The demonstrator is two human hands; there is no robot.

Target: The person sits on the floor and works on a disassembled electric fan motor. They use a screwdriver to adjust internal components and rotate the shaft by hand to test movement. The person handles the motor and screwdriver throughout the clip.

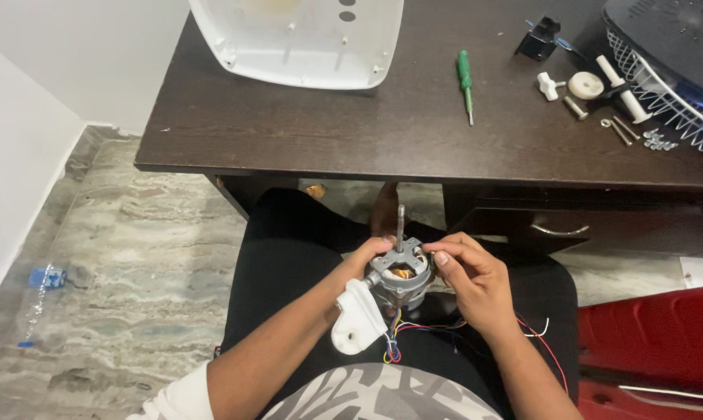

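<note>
1. Grey metal fan motor (399, 274), shaft upright, sits over your lap at lower centre, between both hands.
2. Your left hand (364, 259) grips its left rim.
3. Your right hand (476, 281) pinches the right rim, fingers curled.

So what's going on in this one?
A seated person holds a small fan motor over their lap, shaft pointing up, with the left hand and right hand gripping either side. Coloured wires and a white plastic bracket hang below it. On the dark desk lie a green screwdriver, a white cover, loose screws and knobs, and a wire fan guard.
</note>
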